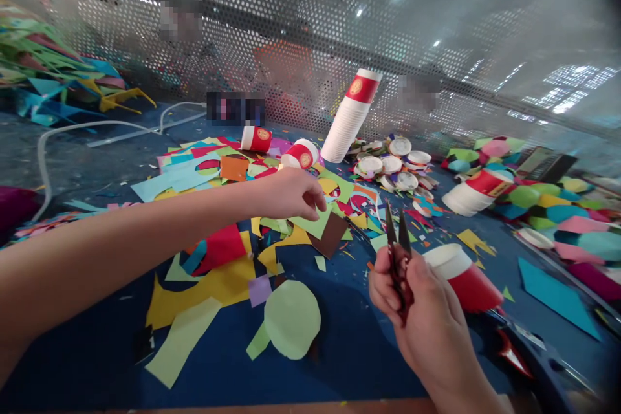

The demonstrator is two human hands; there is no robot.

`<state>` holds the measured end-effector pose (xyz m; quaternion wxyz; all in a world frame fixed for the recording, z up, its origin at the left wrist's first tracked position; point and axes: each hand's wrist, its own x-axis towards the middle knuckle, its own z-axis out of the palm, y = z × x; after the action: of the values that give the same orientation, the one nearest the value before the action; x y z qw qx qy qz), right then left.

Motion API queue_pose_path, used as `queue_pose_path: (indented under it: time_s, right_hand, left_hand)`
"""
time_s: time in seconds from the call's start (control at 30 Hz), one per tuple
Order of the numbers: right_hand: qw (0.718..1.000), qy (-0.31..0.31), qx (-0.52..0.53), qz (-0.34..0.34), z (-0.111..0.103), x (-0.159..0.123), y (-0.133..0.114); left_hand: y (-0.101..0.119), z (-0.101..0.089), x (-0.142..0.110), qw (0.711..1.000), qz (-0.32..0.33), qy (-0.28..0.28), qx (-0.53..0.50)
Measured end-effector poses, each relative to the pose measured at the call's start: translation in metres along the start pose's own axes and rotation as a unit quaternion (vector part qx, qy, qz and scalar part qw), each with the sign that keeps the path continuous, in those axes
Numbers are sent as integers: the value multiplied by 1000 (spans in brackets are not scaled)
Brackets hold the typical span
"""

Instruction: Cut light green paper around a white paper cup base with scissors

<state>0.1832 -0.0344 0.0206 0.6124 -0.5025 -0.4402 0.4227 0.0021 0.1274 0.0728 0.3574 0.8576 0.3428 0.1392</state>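
Note:
In the head view my right hand (pixel 424 310) grips a pair of small dark scissors (pixel 400 252), blades pointing up and slightly apart. My left hand (pixel 295 194) reaches across the middle, over a heap of coloured paper scraps (pixel 334 197). Its fingers are loosely bent, and I see nothing between them. A pale green paper circle (pixel 292 320) lies near the front, partly over a green strip (pixel 259 341). Just right of my right hand is a red and white paper cup (pixel 468 278), lying tilted.
A tall leaning stack of paper cups (pixel 347 118) stands at the back beside piled white lids (pixel 391 165). Larger scissors (pixel 524 343) lie at the right front. A white cable (pixel 46 162) runs along the left. Behind is a perforated metal screen (pixel 291 32).

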Motion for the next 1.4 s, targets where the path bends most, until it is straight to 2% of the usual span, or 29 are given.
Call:
queue_pose_path:
  time_s: [0.2, 0.3, 0.43, 0.63, 0.77, 0.83, 1.0, 1.17, 1.4]
  right_hand:
    - [998, 52, -41, 10, 0, -1, 2]
    - [998, 53, -46, 2, 0, -1, 5]
    - [998, 46, -51, 11, 6, -2, 2]
    - [994, 59, -70, 53, 13, -7, -3]
    - [993, 47, -90, 57, 10, -6, 4]
    - [993, 31, -98, 49, 10, -7, 6]
    - [990, 50, -108, 77, 19, -10, 6]
    - [992, 40, -113, 34, 26, -12, 3]
    - [995, 50, -86, 29, 28, -13, 3]
  left_hand:
    - [17, -3, -9, 983, 28, 12, -181]
    - [28, 1, -17, 967, 28, 16, -253]
    - [41, 10, -24, 947, 9, 27, -321]
    - [48, 14, -25, 891, -44, 24, -450]
    - [47, 14, -26, 879, -36, 14, -476]
    - [45, 16, -26, 882, -38, 10, -470]
    - [39, 23, -25, 886, -37, -1, -462]
    - [35, 27, -24, 884, -12, -15, -467]
    - [35, 31, -26, 894, 13, 20, -448]
